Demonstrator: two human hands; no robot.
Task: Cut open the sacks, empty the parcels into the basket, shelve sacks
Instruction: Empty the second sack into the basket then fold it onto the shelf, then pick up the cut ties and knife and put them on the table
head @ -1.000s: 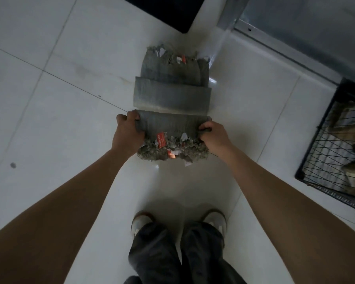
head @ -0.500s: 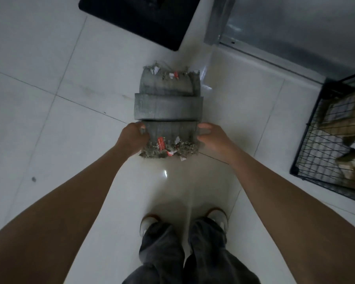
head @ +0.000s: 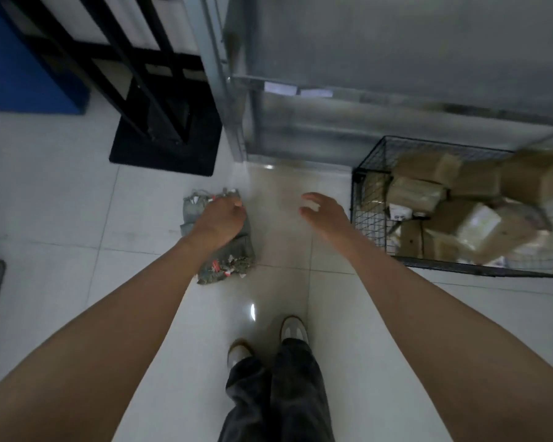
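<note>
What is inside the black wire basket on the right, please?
Brown taped parcels are piled inside the wire basket, with a white-labelled packet among them. Whatever lies beneath the pile is covered, and the basket's far right end runs out of view.

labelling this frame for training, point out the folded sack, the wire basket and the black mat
folded sack [head: 241, 250], head view, grey fabric above the frayed end
wire basket [head: 369, 218], head view, its left mesh wall
black mat [head: 166, 157], head view, bare part by the near edge
</note>
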